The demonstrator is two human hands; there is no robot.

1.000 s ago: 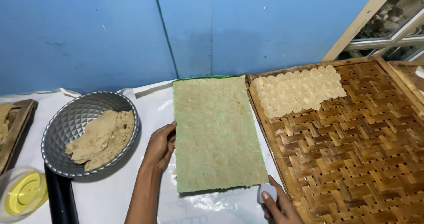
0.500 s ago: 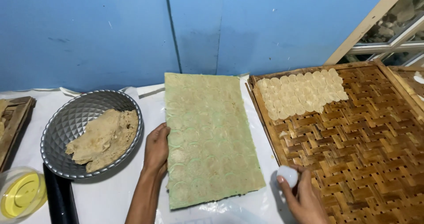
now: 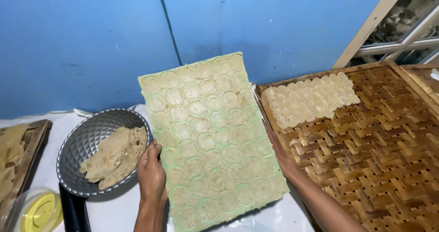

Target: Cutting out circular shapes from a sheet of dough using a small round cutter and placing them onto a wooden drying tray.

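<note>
I hold up a green rectangular board (image 3: 208,136) tilted toward me, its face covered with a thin dough sheet cut into several rows of round discs. My left hand (image 3: 151,172) grips its left edge. My right hand (image 3: 279,152) holds the right edge, fingers mostly hidden behind the board. To the right lies a woven bamboo tray (image 3: 379,159) with a patch of pale round dough discs (image 3: 308,99) laid at its far left corner.
A ribbed metal bowl (image 3: 77,145) with a lump of dough (image 3: 116,154) sits at the left on white plastic sheeting (image 3: 114,211). A wooden tray (image 3: 32,140), a clear tub with yellow lid (image 3: 34,211) and a black roller (image 3: 73,209) are at far left. Blue wall (image 3: 91,44) behind.
The green board lay flat on the sheet; both hands have now lifted and tilted it upright. My right hand let go of a small white cutter and moved to the board's right edge.
</note>
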